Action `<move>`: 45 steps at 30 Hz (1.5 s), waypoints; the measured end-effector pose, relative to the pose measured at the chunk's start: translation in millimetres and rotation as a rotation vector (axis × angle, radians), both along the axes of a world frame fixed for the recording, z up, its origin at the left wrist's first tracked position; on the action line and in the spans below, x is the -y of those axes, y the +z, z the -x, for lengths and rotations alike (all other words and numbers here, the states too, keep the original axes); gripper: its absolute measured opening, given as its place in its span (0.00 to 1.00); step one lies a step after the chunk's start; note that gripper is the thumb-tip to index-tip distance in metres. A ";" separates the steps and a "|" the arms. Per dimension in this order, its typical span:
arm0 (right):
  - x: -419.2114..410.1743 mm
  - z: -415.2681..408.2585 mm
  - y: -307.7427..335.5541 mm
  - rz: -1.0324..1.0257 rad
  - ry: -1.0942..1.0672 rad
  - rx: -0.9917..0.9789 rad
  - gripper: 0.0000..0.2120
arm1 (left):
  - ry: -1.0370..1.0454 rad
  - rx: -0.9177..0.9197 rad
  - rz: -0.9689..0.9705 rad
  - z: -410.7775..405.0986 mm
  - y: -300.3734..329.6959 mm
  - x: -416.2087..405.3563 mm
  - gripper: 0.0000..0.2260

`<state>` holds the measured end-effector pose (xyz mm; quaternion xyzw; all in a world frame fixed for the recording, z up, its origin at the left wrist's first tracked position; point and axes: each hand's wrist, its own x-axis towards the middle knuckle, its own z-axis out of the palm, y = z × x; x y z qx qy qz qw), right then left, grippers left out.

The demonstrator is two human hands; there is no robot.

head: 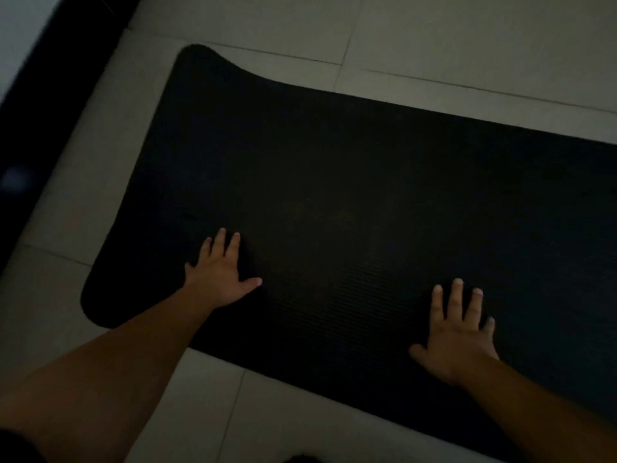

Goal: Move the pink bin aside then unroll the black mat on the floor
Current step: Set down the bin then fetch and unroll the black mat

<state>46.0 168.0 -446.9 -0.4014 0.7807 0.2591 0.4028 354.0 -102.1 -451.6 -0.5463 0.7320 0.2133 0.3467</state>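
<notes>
Pressing flat, fingers spread, on the ribbed black foam mat (350, 182): left hand (218, 274) and right hand (455, 339), palms down, gripping nothing. Unrolled beneath both (rounded end beyond the left hand) over pale floor tiles (450, 35).

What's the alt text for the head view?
Two bare hands, left hand and right hand, press flat with fingers spread on a black ribbed foam mat unrolled across a pale tiled floor. The mat's far corner curls up slightly; its right end runs out of frame. The scene is dim, and no pink bin is visible.
</notes>
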 end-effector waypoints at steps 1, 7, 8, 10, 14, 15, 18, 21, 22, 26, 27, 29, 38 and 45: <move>-0.2 0.0 0.0 0.004 0.002 0.001 0.58 | 0.018 -0.038 -0.003 -3.1 1.0 0.4 0.50; 1.9 5.2 6.8 0.013 0.016 0.036 0.57 | 0.164 -0.093 0.034 14.0 9.3 -7.7 0.48; 1.6 6.5 8.5 0.018 0.020 0.041 0.57 | 0.189 -0.083 0.049 20.0 11.6 -11.1 0.48; -0.7 9.4 11.4 0.038 0.038 0.049 0.55 | 0.219 -0.060 0.086 30.1 15.3 -19.2 0.44; -1.8 30.2 24.5 0.084 0.058 0.096 0.48 | 0.326 -0.061 0.061 50.3 28.2 -41.2 0.31; -0.9 38.1 32.1 0.092 0.060 0.128 0.43 | 0.353 -0.066 0.013 56.9 33.1 -49.3 0.27; -4.8 56.6 59.6 0.101 0.046 0.244 0.26 | 0.354 -0.086 -0.160 76.8 59.5 -82.5 0.14; -27.0 62.2 100.1 0.025 -0.021 0.339 0.18 | 0.238 -0.044 -0.230 99.2 101.6 -122.4 0.11; -36.1 62.1 116.6 0.023 -0.043 0.354 0.17 | 0.221 -0.036 -0.232 107.7 120.3 -136.1 0.10; -80.4 62.5 199.7 0.035 -0.192 0.452 0.10 | 0.289 0.028 -0.275 147.8 208.0 -190.7 0.14; -92.2 63.3 223.8 0.041 -0.241 0.488 0.09 | 0.303 0.049 -0.270 159.8 232.4 -205.0 0.15; -117.0 66.4 274.5 0.064 -0.327 0.552 0.13 | 0.254 0.062 -0.253 182.8 280.3 -230.4 0.13; -267.3 166.5 472.0 0.154 -0.591 0.554 0.12 | 0.170 0.011 -0.344 296.9 497.6 -352.8 0.14; -414.3 268.6 580.7 0.200 -0.829 0.469 0.12 | 0.055 0.003 -0.333 410.8 637.0 -444.9 0.07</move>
